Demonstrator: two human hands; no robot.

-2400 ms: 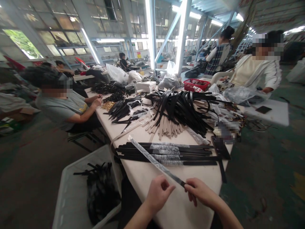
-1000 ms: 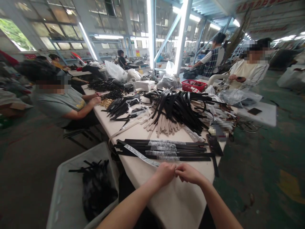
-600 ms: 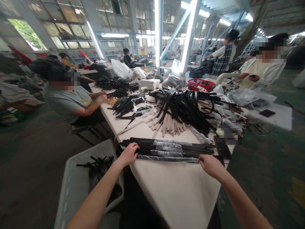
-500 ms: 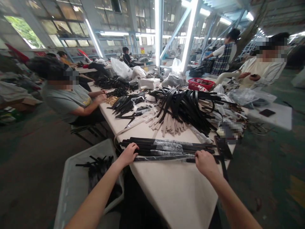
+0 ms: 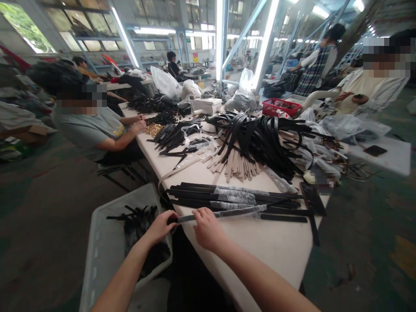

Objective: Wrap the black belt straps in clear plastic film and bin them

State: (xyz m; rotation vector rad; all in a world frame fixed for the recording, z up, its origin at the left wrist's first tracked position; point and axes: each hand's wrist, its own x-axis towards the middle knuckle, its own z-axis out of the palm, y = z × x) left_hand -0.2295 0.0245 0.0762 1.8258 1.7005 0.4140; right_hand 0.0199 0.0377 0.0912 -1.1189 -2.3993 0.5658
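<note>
My left hand (image 5: 164, 225) is closed on the near end of a black strap (image 5: 234, 212) with clear plastic film round part of it. My right hand (image 5: 205, 223) pinches the same strap a little further right, and the strap slants up across other straps. Behind it, several black straps (image 5: 191, 195) with whitish film round their middles lie side by side on the pale table (image 5: 260, 247). One more black strap (image 5: 286, 218) lies nearer the front, right of my right hand.
A white bin (image 5: 97, 242) holding black strips stands at the left. Piled black straps (image 5: 253, 138) and a red basket (image 5: 281, 107) are further back. A person in grey (image 5: 97, 130) sits at the left; another person (image 5: 373, 86) is at the right.
My right hand has moved left along the strap, close to my left hand. My left hand has shifted slightly left and down, and the strap now slants up to the right.
</note>
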